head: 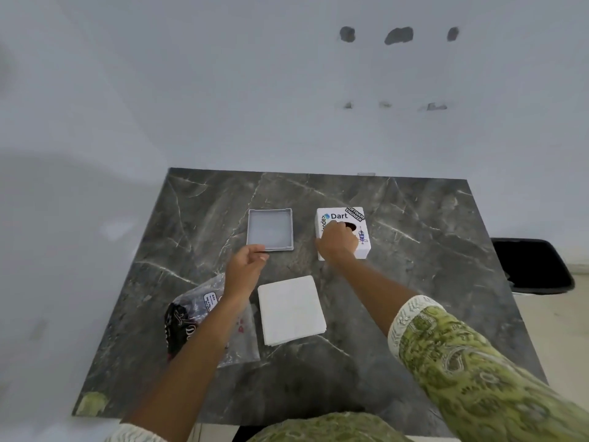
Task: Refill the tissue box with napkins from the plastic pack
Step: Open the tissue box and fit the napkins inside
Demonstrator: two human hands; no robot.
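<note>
A white tissue box cover (360,242) with stickers and a round hole on top stands on the dark marble table (414,250). My right hand (336,240) grips it at its near left side. To its left lies the grey box base (270,229), a shallow tray with nothing in it. My left hand (245,266) pinches the tray's near left corner. A stack of white napkins (290,309) lies nearer me, between my forearms. The crumpled plastic pack (191,317) lies left of the napkins, partly under my left forearm.
A white wall rises behind the table's far edge. A black bin (532,266) stands on the floor to the right of the table. The floor shows on the left side.
</note>
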